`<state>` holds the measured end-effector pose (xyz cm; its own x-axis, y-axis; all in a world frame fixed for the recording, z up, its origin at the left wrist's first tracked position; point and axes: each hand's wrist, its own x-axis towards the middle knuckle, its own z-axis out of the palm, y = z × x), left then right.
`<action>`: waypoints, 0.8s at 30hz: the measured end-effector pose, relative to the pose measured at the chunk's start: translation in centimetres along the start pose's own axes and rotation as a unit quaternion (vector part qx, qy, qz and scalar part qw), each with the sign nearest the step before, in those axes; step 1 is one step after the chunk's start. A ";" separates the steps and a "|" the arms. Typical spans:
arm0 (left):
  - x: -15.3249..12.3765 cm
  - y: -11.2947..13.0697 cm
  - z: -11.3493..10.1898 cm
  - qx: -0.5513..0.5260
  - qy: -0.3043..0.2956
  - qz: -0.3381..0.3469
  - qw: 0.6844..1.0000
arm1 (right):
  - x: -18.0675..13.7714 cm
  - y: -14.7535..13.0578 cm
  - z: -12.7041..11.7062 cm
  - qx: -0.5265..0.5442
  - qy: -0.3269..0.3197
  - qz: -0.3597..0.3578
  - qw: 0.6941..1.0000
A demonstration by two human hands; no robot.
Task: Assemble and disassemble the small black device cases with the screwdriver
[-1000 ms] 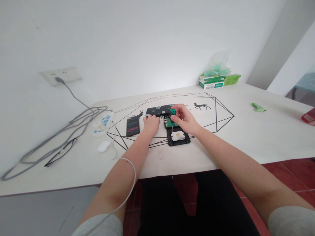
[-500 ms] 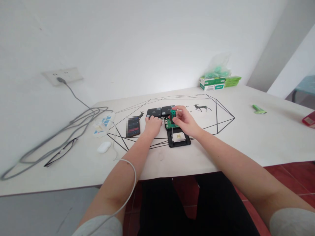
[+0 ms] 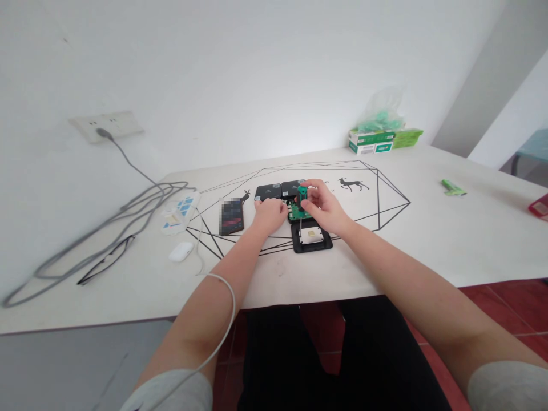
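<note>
My right hand (image 3: 326,206) is closed around the green and black handle of a screwdriver (image 3: 302,195). The screwdriver stands nearly upright, its thin shaft pointing down at the near edge of a green circuit board (image 3: 295,215). That board sits in a black case, partly covered by my right hand. My left hand (image 3: 271,216) has curled fingers pressed to the board's left edge; its fingertips are mostly hidden. Just below the board lies a black case cover (image 3: 313,248) with a silvery plate (image 3: 310,234) in it.
Behind my hands lie two closed black boxes (image 3: 268,192). To the left are a phone (image 3: 232,217), a white earphone case (image 3: 181,252), a clear parts box (image 3: 182,212), glasses (image 3: 107,260) and a grey cable (image 3: 55,264). Green-white boxes (image 3: 371,138) stand at the back right.
My left hand has shifted right, from beside the black box to the board's left edge, with its fingers curling in. My right hand keeps hold of the screwdriver; the view has tilted slightly.
</note>
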<state>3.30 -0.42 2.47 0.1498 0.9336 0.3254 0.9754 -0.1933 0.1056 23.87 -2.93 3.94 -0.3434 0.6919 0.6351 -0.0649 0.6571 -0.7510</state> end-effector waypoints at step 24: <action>-0.6 0.7 -0.7 -0.131 -0.027 0.066 0.989 | 0.1 -0.1 0.7 -0.038 -0.016 -0.033 0.999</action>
<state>3.79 -1.28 2.98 0.2889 0.9085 0.3019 0.8722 -0.3798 0.3082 23.19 -3.15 3.99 -0.3712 0.6364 0.6762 -0.0179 0.7231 -0.6905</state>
